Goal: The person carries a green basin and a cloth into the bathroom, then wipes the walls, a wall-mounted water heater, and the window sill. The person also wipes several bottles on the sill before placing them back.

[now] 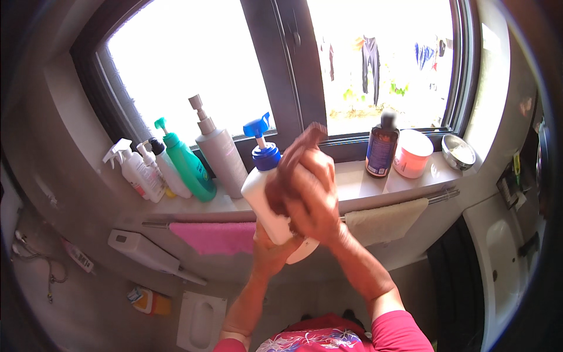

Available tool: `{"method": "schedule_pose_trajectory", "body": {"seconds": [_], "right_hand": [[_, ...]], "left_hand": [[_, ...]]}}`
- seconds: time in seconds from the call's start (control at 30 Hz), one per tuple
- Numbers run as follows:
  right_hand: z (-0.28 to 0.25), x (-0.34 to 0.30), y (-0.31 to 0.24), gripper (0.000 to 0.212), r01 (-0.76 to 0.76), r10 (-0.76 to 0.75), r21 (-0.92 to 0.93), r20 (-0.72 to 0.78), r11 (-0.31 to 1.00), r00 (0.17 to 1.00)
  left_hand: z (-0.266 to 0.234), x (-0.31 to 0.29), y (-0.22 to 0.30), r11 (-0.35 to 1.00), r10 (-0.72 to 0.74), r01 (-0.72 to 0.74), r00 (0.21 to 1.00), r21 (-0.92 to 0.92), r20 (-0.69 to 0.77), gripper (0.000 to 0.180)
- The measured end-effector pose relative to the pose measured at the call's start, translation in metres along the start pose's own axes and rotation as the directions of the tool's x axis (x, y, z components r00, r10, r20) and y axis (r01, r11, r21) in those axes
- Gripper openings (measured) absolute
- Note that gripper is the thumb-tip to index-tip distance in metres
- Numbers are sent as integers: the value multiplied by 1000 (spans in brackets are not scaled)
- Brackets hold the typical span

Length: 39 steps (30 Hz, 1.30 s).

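Held up in front of the windowsill is a white pump bottle (255,190) with a blue pump head, tilted so its top leans left. My left hand (270,251) is closed around its lower part from below. A brown cloth (280,186) is bunched in my right hand (315,196), which presses it against the side of the bottle. The cloth's upper end sticks out above my knuckles and is blurred. My right hand and the cloth cover much of the bottle's right side.
On the windowsill (352,176) stand a white spray bottle (134,173), a green pump bottle (187,167), a grey pump bottle (221,157), a dark bottle (381,151), a pink jar (413,157) and a metal bowl (456,154). Below hang a pink towel (214,236) and a beige towel (388,220).
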State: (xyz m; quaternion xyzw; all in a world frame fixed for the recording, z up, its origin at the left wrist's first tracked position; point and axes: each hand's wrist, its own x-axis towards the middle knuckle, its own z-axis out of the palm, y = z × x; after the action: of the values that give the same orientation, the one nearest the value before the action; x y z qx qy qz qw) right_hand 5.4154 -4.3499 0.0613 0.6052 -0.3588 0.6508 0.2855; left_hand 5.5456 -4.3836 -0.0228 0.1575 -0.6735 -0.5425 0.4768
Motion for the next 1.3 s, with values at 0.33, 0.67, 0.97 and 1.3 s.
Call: {"method": "schedule_pose_trajectory", "body": {"seconds": [0.33, 0.67, 0.97, 1.3], "right_hand": [[1, -8, -44, 45, 87, -36, -269, 192, 959, 981], [-17, -46, -36, 34, -460, 475, 149, -82, 875, 876], [-40, 7, -23, 35, -696, 401, 479, 581, 535, 708], [-15, -105, -74, 35, -824, 774, 276, 293, 494, 562]], "left_hand": [[8, -39, -19, 954, 171, -137, 980, 268, -107, 34], [6, -34, 16, 938, -97, 120, 992, -327, 86, 55], [-19, -50, 16, 809, -225, 317, 945, -495, 238, 63], [-17, -37, 21, 902, -8, -114, 960, -417, -280, 62]]}}
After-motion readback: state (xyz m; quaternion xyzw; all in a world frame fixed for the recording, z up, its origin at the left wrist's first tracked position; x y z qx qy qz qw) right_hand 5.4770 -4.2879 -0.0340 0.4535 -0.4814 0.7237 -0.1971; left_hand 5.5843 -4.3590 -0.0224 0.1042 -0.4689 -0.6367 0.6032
